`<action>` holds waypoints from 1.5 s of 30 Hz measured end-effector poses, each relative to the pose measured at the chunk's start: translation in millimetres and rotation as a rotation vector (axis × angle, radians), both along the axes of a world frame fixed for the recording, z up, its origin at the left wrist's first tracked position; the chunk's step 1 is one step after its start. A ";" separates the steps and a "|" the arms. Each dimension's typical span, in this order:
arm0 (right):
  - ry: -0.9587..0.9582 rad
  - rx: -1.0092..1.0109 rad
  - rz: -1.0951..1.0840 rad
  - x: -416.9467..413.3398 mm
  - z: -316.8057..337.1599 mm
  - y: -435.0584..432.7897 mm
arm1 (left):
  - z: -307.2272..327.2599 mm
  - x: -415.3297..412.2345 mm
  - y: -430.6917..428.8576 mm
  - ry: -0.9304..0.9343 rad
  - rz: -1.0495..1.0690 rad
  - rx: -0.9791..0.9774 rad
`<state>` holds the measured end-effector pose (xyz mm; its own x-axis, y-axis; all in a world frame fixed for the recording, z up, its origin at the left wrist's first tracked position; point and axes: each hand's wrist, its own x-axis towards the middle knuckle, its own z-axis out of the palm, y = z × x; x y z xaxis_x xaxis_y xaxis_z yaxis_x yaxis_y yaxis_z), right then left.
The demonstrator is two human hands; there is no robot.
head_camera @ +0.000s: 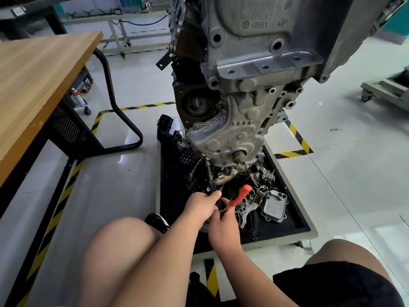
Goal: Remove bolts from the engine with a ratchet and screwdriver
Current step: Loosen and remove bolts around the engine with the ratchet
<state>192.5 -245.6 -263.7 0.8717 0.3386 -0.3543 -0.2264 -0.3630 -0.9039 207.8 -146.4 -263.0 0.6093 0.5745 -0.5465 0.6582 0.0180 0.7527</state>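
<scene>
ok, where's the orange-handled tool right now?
Head view, low centre: the orange-handled tool is held by the right hand, just right of the left hand gripping a black tool shaft, over the black parts tray below the engine.

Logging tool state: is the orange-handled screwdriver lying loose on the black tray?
No, the right hand holds the orange-handled screwdriver above the black tray.

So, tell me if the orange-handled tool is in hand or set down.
In hand: the right hand grips the orange-handled tool, above the black tray.
</scene>
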 end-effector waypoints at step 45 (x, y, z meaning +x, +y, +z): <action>-0.260 -0.441 0.274 33.4 4.4 -2.6 | 3.7 5.5 2.0 -0.028 0.064 -0.034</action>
